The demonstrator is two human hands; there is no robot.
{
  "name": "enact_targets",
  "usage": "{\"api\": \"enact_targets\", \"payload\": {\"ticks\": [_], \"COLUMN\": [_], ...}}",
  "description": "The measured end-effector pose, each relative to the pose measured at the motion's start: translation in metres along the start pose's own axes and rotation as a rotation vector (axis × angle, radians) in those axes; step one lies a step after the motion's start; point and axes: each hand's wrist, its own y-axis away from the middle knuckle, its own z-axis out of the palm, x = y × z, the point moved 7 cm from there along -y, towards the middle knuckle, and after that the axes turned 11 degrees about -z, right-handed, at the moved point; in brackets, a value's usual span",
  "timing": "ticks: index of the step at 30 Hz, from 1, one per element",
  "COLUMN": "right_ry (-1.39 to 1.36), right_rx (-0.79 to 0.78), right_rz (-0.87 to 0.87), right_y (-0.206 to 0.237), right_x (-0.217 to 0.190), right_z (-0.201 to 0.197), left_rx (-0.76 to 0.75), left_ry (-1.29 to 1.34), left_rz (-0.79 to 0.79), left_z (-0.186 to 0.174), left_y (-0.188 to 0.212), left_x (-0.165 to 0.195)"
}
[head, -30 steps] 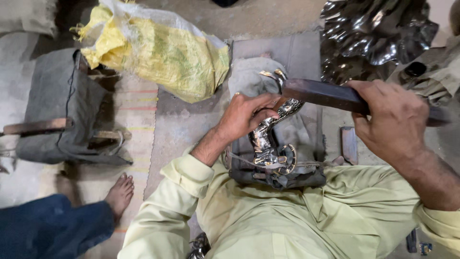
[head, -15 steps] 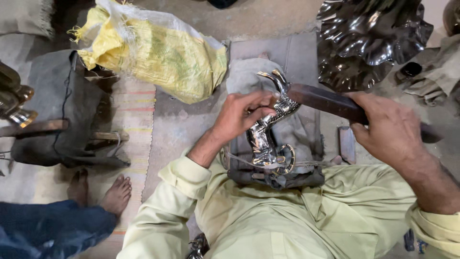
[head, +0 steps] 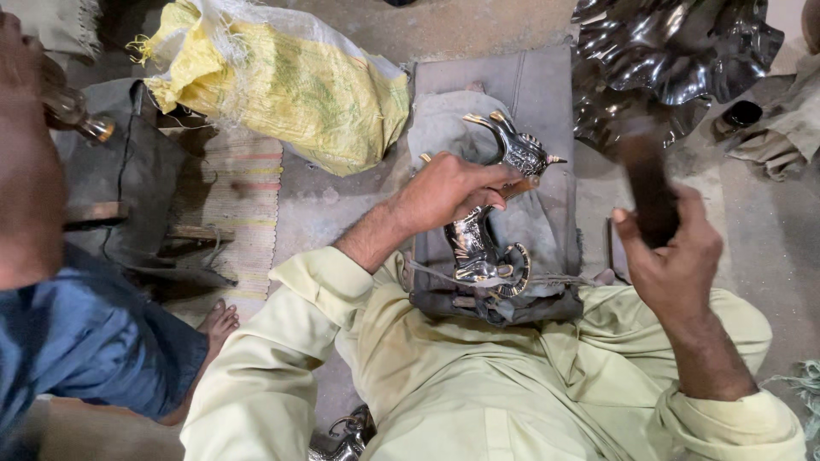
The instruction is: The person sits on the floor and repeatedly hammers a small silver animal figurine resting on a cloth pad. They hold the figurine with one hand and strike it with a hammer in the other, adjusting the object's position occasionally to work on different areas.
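Your left hand point(head: 448, 192) reaches forward from a bent arm, fingers curled shut in a grip, knuckles up; your right hand point(head: 675, 256) is raised, fist closed, forearm bare below a pushed-up sleeve

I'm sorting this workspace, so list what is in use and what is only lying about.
In use:
left hand gripping the shiny silver animal-shaped metal figure
right hand raising the dark wooden mallet
grey padded cushion under the figure

Lying about:
yellow woven sack
dark wavy-edged metal dish
striped mat
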Motion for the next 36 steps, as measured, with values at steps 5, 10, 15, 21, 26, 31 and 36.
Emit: {"api": "enact_targets", "payload": {"ticks": [5, 10, 15, 21, 26, 31, 36], "right_ry": [0.34, 0.279, 0.369, 0.292, 0.262, 0.23, 0.367], "right_rx": [-0.048, -0.088, -0.15, -0.105, -0.048, -0.024, -0.109], "right_rz": [-0.208, -0.167, -0.197, -0.153, -0.149, -0.085, -0.155], "right_y": [-0.002, -0.007, -0.005, -0.004, -0.007, -0.012, -0.013], "right_x": [-0.012, -0.005, -0.004, -0.002, -0.013, -0.023, -0.034], "right_z": [-0.007, -0.008, -0.004, -0.007, -0.017, -0.025, -0.021], "left_rx": [0.01, 0.001, 0.0, -0.004, 0.009, -0.003, -0.034], "left_ry": [-0.067, -0.045, -0.059, -0.119, -0.067, -0.118, -0.043], "left_rz": [0.003, 0.001, 0.013, 0.022, 0.06, 0.057, 0.047], "left_z": [0.004, 0.004, 0.004, 0.007, 0.005, 0.004, 0.005], "left_y": [-0.001, -0.004, -0.005, -0.006, -0.006, -0.008, -0.009], "left_x": [-0.001, 0.0, 0.0, -0.001, 0.001, 0.002, 0.004]}}
